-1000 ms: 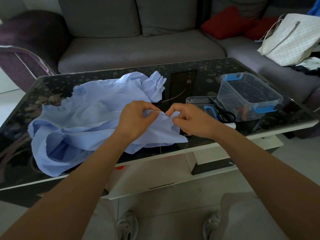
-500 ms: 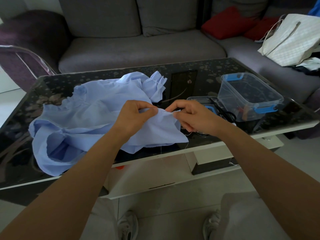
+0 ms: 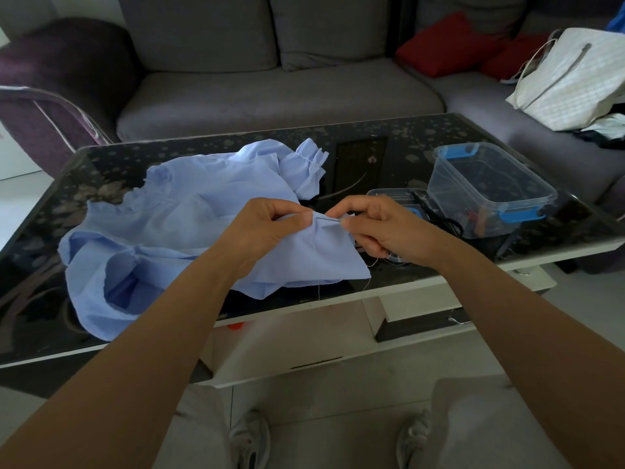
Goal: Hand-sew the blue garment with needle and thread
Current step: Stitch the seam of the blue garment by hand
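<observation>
A crumpled light blue garment [image 3: 182, 214] lies on the dark glass table [image 3: 389, 157]. My left hand [image 3: 267, 228] pinches a raised fold of the garment near the table's front edge. Just to its right, my right hand [image 3: 382, 228] pinches a thin needle [image 3: 327, 218] that lies along the fold between the two hands. A pale thread [image 3: 368, 282] hangs from the cloth down past the garment's lower right corner.
A clear plastic box with blue clips [image 3: 487, 187] stands at the right of the table. Its lid [image 3: 392, 194] and black scissors [image 3: 439, 218] lie beside it, behind my right hand. A grey sofa [image 3: 270, 93], red cushions [image 3: 446, 45] and a white bag [image 3: 575, 79] are behind.
My hands have drawn slightly apart and lifted the fold. The needle now shows between them; a second ago the fingers were pressed together over the cloth.
</observation>
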